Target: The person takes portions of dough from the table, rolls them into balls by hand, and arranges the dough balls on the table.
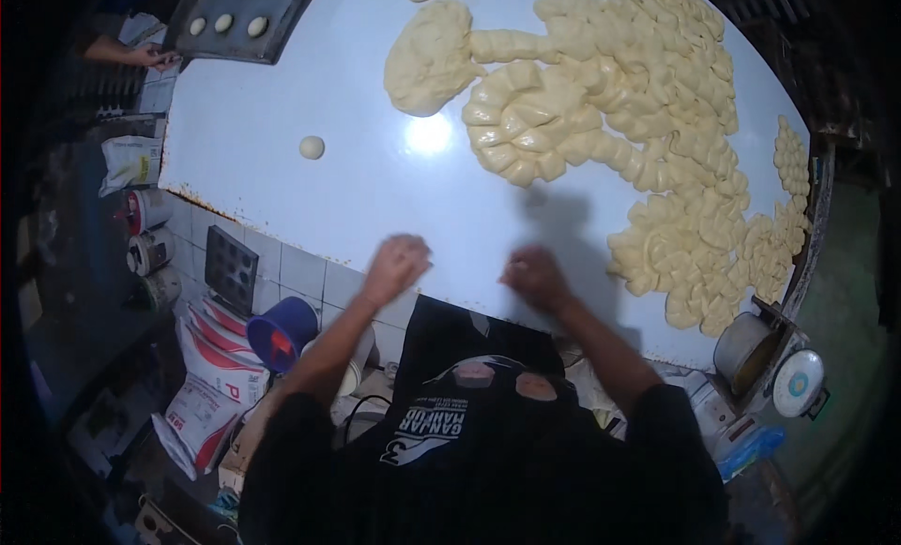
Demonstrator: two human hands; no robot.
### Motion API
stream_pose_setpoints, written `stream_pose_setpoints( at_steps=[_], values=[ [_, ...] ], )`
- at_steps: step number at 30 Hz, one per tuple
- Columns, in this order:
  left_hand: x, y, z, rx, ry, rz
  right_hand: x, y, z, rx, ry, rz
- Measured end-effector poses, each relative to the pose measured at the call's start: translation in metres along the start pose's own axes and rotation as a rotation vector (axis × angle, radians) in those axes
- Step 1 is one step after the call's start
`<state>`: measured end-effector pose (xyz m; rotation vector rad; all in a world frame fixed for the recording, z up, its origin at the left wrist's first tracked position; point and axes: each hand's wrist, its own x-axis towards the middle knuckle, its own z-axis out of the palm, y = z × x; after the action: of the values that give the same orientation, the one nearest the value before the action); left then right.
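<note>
Left hand: The left hand hangs over the near edge of the white tabletop, fingers curled inward; whether anything is inside them, I cannot tell.
Right hand: The right hand is just beside the same edge, fingers bent towards the left hand and well apart from it; its grip is too dark and blurred to tell.
Dough mass: The glossy dough mass lies in folds and scalloped pieces across the right half of the table, beyond and to the right of the right hand.
Dough lump: A smoother dough lump sits at the mass's left end, on the far side.
Dough ball: One round dough ball lies alone, left of the lump and beyond the left hand.
Baking tray: The dark baking tray at the far left carries spaced dough pieces.
Handling: The dough looks soft, stretchy and perhaps slightly slick; the whole mass is probably heavy, a single ball light and easily dented.
Where to hold: Best cup a ball from underneath with relaxed fingers; for the mass, take a narrow end or outer fold.
</note>
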<state>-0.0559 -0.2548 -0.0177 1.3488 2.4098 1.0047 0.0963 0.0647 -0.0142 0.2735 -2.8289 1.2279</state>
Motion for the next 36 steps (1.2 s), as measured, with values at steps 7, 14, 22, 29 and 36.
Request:
stream_pose_setpoints(
  at_steps=[7,14,22,29,36],
  values=[
    [0.063,0.037,0.044,-0.028,0.088,-0.129,0.043,-0.018,0.077,-0.526,0.207,0.299],
    [0.084,0.017,0.025,0.172,0.007,-0.129,0.087,-0.018,0.027,-0.376,0.403,0.269],
    [0.067,-0.013,-0.001,0.197,-0.200,-0.035,0.016,0.017,0.032,-0.313,0.067,0.256],
    [0.027,-0.023,-0.008,0.109,-0.013,-0.141,0.029,0.020,0.000,-0.409,0.155,0.004],
    [0.044,0.006,0.015,0.044,0.178,-0.084,-0.003,-0.003,0.000,-0.104,0.160,0.103]
  ],
)
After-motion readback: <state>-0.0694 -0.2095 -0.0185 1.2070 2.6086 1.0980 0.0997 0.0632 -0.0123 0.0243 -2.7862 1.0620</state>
